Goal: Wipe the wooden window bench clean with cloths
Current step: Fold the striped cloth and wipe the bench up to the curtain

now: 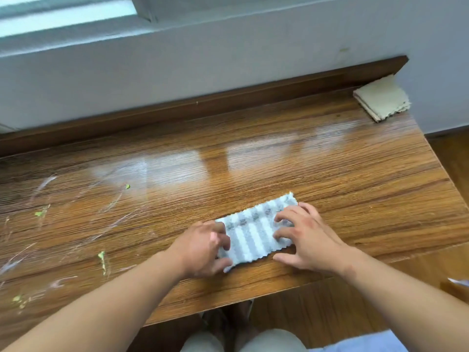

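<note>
Table (330, 158): smears (101, 260) lie left of cloth (253, 237), long axis left-right. Left hand (200, 247) nearer, fingers pinching left end; right hand (309, 240) fingertips press right end.

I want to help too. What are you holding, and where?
The striped cloth: left hand grips its left end, right hand presses its right end.

Soft, bright daylight comes from the pale-framed glass window (63, 19) at upper left. It throws broad whitish glare patches across the glossy brown wooden bench top (330, 174). Shadows are faint. Wide-angle bending curves the edges, and the whole view is slightly soft.
</note>
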`<state>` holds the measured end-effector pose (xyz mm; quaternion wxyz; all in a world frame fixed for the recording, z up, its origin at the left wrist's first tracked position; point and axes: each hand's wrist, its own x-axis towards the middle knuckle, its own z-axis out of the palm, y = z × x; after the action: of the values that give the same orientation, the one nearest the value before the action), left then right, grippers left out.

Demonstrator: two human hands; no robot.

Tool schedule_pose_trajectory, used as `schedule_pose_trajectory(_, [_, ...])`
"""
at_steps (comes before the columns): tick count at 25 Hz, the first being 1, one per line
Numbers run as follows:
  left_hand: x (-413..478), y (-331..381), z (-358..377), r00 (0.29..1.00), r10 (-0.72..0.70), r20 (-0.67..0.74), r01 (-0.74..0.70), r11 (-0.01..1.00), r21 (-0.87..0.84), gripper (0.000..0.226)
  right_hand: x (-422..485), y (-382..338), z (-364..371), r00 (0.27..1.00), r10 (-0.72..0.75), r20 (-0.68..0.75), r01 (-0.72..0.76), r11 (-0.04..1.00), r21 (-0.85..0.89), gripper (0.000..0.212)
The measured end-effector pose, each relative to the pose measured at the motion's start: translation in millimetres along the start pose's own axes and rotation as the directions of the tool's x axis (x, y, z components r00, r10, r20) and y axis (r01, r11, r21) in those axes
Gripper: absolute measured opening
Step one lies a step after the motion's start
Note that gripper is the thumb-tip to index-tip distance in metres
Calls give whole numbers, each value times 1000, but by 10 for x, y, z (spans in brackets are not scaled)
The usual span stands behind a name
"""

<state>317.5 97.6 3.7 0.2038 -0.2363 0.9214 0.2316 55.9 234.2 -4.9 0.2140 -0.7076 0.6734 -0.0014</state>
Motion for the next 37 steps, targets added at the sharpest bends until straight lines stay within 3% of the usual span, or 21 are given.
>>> schedule_pose_trajectory(3, [45, 244, 391, 981, -26, -194, 22, 999, -23, 63, -59, -138, 306, 983, 123, -138, -113, 990, 79, 51])
schedule_pose_trajectory(7, [237, 513, 747, 990, -38, -135, 45, 998, 51, 75, 92, -434, 725, 970, 245, -9, -245, 969, -24, 70])
schedule_pose_trajectory(11, [545, -335, 351, 983, -72, -169, 92, 990, 111, 83, 967, -412, 506, 974, 226, -17, -225, 974, 16, 71])
schedule_pose_trajectory(17, [1027, -1924, -502, 948, -249, -199, 279, 950, 140, 98, 2968, -703, 72, 979, 206, -9, -206, 978, -10, 69])
schedule_pose_trajectory(22, [1046, -2264, -634, 943, -263, -202, 297, 941, 163, 84, 3328, -812, 53, 979, 202, -25, -204, 976, -74, 70])
schedule_pose_trajectory(27, [931, -2038, -506, 947, -265, -183, 291, 946, 141, 102, 3006, -853, 76, 984, 177, -14, -177, 981, -78, 68])
schedule_pose_trajectory(30, [560, -1644, -152, 979, -164, -117, 183, 968, 172, 109, 2256, -1001, 365, 985, 171, -15, -172, 985, -36, 76])
schedule_pose_trajectory(33, [31, -1137, 287, 997, -29, -67, 42, 977, 207, 101, 1327, -1317, 683, 976, 217, 16, -217, 976, -20, 88])
schedule_pose_trajectory(37, [-773, -704, 885, 994, 83, -67, -66, 972, 225, 98, 377, -1962, 1162, 960, 281, 12, -281, 960, -17, 88])
